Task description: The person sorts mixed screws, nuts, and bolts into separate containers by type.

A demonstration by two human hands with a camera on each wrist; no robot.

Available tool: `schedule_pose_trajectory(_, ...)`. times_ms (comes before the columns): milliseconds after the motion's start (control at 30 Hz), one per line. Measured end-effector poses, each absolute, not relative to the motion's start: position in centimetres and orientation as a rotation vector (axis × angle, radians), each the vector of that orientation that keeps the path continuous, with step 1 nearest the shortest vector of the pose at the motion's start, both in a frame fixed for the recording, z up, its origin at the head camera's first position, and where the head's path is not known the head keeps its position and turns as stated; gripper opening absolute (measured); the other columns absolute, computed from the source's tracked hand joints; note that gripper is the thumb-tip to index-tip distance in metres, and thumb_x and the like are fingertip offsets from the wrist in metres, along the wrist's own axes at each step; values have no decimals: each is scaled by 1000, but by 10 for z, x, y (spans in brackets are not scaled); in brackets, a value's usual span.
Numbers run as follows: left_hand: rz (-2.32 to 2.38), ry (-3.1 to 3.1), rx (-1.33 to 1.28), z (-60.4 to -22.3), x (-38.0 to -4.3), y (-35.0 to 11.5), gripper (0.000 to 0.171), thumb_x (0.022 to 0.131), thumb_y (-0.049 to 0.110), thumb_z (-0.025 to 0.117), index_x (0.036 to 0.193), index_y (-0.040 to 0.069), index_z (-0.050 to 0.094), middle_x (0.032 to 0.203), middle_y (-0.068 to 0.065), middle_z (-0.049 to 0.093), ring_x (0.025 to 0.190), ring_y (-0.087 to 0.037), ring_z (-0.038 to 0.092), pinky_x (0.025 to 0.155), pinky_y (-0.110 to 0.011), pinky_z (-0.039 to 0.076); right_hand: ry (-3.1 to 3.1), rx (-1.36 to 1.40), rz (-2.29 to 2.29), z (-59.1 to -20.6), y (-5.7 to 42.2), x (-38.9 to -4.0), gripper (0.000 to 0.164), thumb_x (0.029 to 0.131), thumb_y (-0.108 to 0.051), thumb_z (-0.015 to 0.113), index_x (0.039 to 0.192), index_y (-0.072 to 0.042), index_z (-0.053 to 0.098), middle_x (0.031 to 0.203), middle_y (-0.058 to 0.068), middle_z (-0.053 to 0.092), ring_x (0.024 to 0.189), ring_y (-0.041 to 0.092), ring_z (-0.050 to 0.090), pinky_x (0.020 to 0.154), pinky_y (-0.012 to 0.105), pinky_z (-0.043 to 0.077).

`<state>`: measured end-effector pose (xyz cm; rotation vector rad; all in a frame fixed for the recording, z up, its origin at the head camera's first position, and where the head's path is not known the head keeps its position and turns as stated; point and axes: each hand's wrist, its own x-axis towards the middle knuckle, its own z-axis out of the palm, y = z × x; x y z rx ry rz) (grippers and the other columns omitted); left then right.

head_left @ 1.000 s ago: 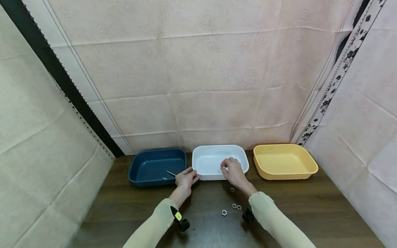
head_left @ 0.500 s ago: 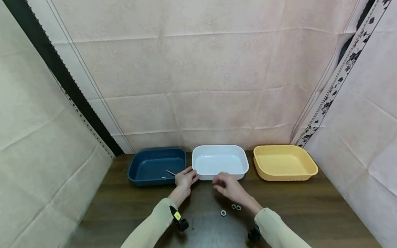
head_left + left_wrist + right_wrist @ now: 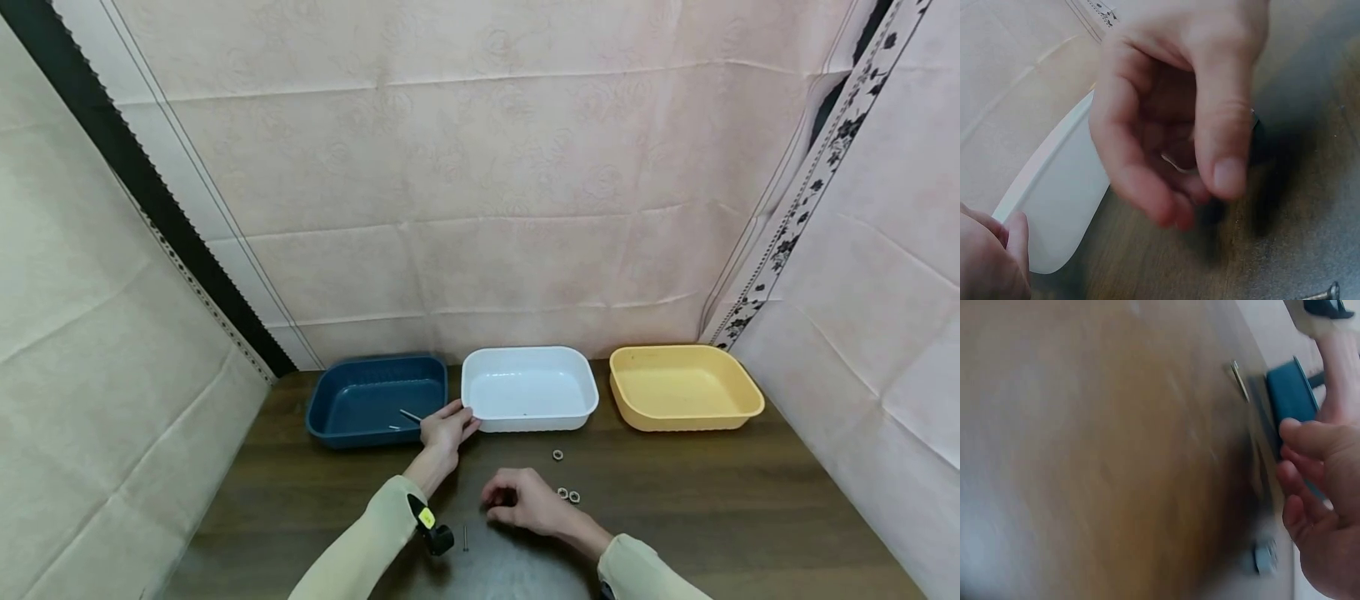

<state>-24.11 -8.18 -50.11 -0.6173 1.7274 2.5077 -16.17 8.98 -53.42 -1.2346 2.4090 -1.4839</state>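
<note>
My left hand [image 3: 442,435] pinches the front left corner of the white tray [image 3: 531,423], thumb at the rim in the left wrist view. My right hand [image 3: 521,500] is low over the table with fingers loosely bent, nothing visibly gripped. Two hex nuts [image 3: 567,495] lie close together by its knuckles, and another nut [image 3: 557,455] lies nearer the white tray. To its left a screw [image 3: 465,538] stands out on the wood; the right wrist view also shows this screw [image 3: 1240,380] and a blurred nut [image 3: 1265,557] near the fingers.
A blue tray [image 3: 322,429] at the left holds thin metal pieces [image 3: 410,416], partly behind my left hand. At the right stands a yellow tray [image 3: 686,423]. Patterned cloth [image 3: 495,208] hangs behind the trays and along both sides of the wooden table [image 3: 675,500].
My right hand has come back from inside the white tray, over its front rim, down to the table near the nuts. One nut is now hidden by it. My left hand has stayed put.
</note>
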Motion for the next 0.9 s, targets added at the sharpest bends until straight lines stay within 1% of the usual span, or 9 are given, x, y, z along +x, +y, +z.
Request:
schedule_pose_trajectory(100,2509,1729,-619,-502,-240,-82,42,89,-9,66,130,-9,60,122,-30,61,104,-35,67,79,-34,59,2457,-1137,-1517,-539,78,-149,18,82,6,78,96,-2,70,91,6,68,79,15,65,70,28,57)
schedule_pose_trajectory(167,2511,1732,-620,-502,-240,-82,41,89,-9,66,130,-9,60,121,-29,61,104,-35,67,80,-34,59,2498,-1103,-1516,-542,71,-141,19,81,4,79,95,-3,70,91,4,67,79,11,63,70,25,56)
schedule_pose_trajectory(300,2502,1743,-618,-502,-242,-81,40,90,-8,66,130,-9,60,122,-28,61,102,-34,68,80,-34,59,2554,-1116,-1504,-548,63,-131,22,79,-1,82,97,-6,70,92,3,67,81,10,61,72,23,54)
schedule_pose_trajectory(400,2494,1752,-610,-502,-242,-81,40,91,-7,66,131,-9,60,123,-28,60,103,-34,68,80,-33,59,2586,-1134,-1484,-550,60,-128,24,78,-6,85,98,-8,71,93,1,67,83,11,59,73,22,52)
schedule_pose_trajectory(567,2492,1750,-621,-499,-241,-82,39,91,-8,66,130,-8,60,123,-27,61,104,-35,68,79,-33,59,2648,-1197,-1357,-553,58,-127,30,78,-20,87,103,-13,72,99,-5,66,86,8,55,75,18,46)
schedule_pose_trajectory(667,2491,1747,-625,-498,-240,-82,40,91,-8,66,130,-9,60,123,-28,60,102,-34,68,80,-33,59,2718,-1231,-1254,-555,57,-126,33,77,-28,88,104,-16,73,101,-8,65,89,6,54,77,19,45)
schedule_pose_trajectory(800,2489,1749,-629,-498,-240,-81,40,90,-8,66,130,-8,60,124,-28,60,99,-32,69,82,-35,58,2796,-1230,-1140,-556,55,-126,33,77,-35,88,104,-20,75,102,-13,62,92,4,53,79,21,46)
schedule_pose_trajectory(900,2489,1748,-625,-498,-240,-81,41,90,-8,67,131,-8,60,125,-28,60,100,-31,69,83,-35,58,2812,-1226,-1109,-555,54,-126,30,77,-34,88,101,-22,77,100,-14,61,91,3,52,77,20,46)
